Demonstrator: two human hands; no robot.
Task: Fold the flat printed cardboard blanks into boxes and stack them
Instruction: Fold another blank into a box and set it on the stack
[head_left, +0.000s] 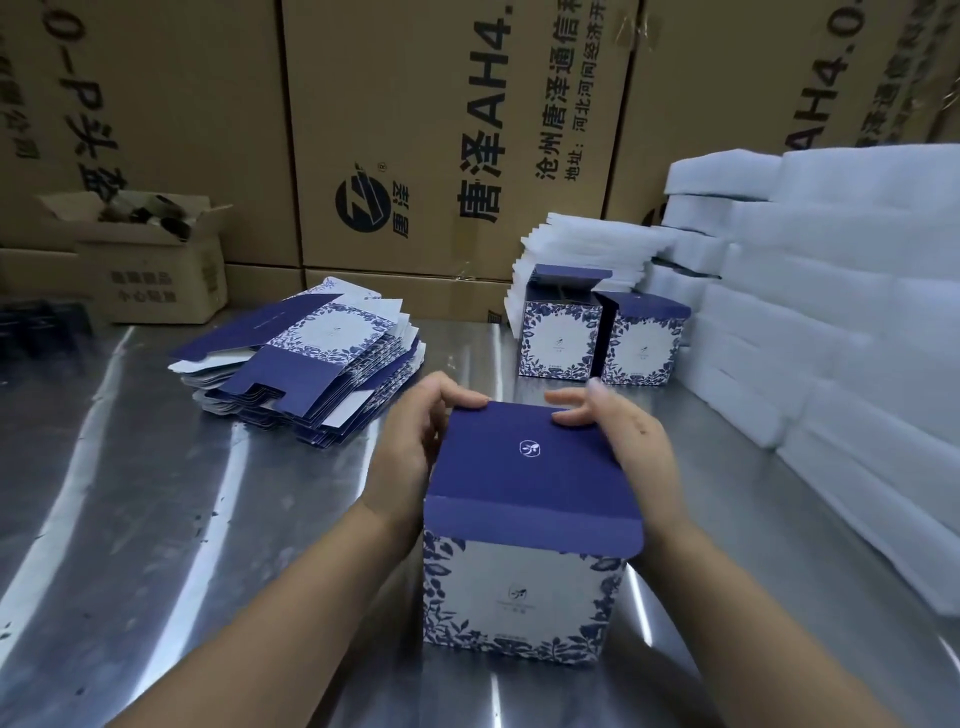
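Left hand (415, 441) wrapped round the box (524, 587) at its 10 o'clock top corner, fingers curled over the far edge. Right hand (623, 441) same deal at 2 o'clock, fingertips bent down onto the dark blue lid (530, 457). Standing upright on the shiny tabletop (156, 493), pretty much dead centre, tuck tab hanging out over the front face. Messy pile of flat blanks (311, 364) at 10 o'clock from it. Two folded boxes (558, 338) side by side at 1 o'clock, one with its lid up. White foam sheets (831, 312) stacked from 1 to 3 o'clock. Big brown cartons (441, 130) across 12.
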